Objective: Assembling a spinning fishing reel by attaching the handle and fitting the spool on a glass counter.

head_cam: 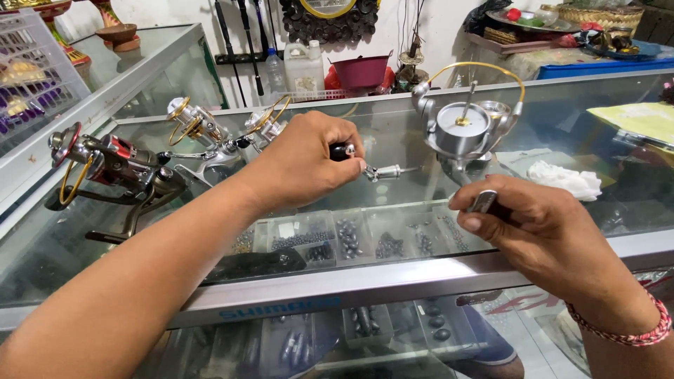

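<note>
Head view. Handle of a fishing reel sits just left of frame centre, above the glass counter: black knob at one end, thin silver arm pointing right. Your left hand has its fingers curled shut around the knob. Your right hand, lower right, pinches a small silver part between thumb and fingers; what the part is, you cannot tell. Silver reel with gold bail stands behind, upper centre, apart from both hands.

Judgement: handle looks like light, rigid metal, smooth and likely slippery along the arm; the knob is your surest hold. Small part could drop easily onto glass, so keep the pinch firm. White cloth lies right of the reel.
</note>
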